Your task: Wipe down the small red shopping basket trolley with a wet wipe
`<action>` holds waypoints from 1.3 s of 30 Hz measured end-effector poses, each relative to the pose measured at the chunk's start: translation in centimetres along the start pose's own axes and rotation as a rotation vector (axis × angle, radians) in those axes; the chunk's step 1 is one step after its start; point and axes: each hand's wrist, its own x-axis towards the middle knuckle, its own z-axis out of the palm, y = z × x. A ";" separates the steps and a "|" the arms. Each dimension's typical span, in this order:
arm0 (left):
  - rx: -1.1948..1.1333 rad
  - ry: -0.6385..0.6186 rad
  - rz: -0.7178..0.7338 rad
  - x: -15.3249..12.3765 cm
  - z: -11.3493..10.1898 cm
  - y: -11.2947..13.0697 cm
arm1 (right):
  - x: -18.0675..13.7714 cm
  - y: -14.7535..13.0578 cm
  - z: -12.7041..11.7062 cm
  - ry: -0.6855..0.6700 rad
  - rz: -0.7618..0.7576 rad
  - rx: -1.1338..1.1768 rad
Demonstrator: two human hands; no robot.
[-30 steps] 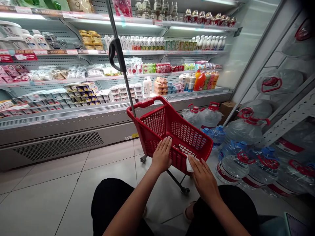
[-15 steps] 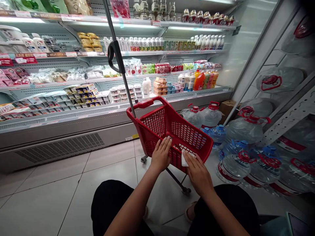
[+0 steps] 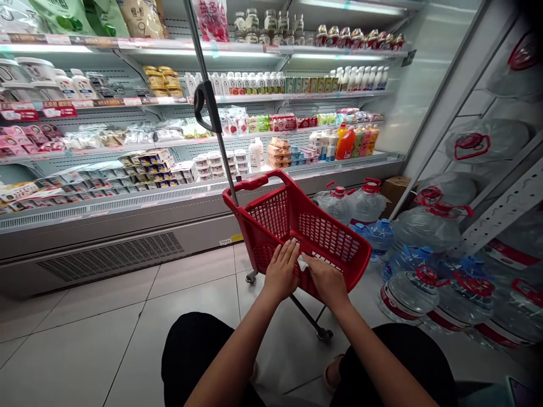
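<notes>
A red plastic shopping basket cart (image 3: 335,232) with slotted walls and a tall metal pole handle (image 3: 224,152) stands before me on small wheels. My left hand (image 3: 282,271) lies on the basket's near rim, fingers stretched and pointing inward. Just to its right, my right hand (image 3: 324,277) is closed on a white cloth or tissue (image 3: 302,262) against the same rim. Only a small corner of that white piece shows; the rest is hidden beneath my fingers. Through the slots, the inside of the basket is partly visible.
A refrigerated display case (image 3: 203,209) with shelves of packaged dairy and drinks runs behind the cart. Several large water bottles with red handles (image 3: 409,294) crowd the floor at the right, beside a metal rack (image 3: 496,203). Pale tiles (image 3: 186,294) cover the floor.
My right hand has slid left along the rim with the white cloth, close to my left hand. My left hand remains on the rim. The view has shifted slightly.
</notes>
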 end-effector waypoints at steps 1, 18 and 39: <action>0.002 0.000 -0.002 -0.1 0.0 -0.1 | -0.6 0.0 -0.2 0.014 -0.006 -0.001; -0.038 -0.024 -0.005 -0.8 -0.2 0.2 | -6.8 3.0 -4.2 -0.074 0.240 0.146; -0.030 -0.011 -0.005 -0.9 -0.1 0.6 | -3.1 5.0 -5.9 0.245 0.353 -0.002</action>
